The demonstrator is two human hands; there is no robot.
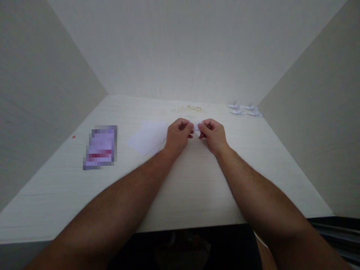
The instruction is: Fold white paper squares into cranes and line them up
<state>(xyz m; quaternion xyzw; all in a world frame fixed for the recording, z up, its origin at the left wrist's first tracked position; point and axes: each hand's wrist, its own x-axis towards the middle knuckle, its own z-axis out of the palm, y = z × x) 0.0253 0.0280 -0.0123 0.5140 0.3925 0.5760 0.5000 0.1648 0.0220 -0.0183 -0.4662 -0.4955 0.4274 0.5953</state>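
You pinch a small folded white paper (196,128) at the center of the frame, your left hand (179,135) and right hand (213,135) each gripping one side between thumb and fingers above a pale tabletop (197,183). White sheets (149,137) lie just beside your left hand; folded paper figures (237,111) cluster at upper right, and a pixelated purple rectangular item (100,146) rests at center left.

Both forearms (129,202) angle inward, fingers (189,128) pinched.
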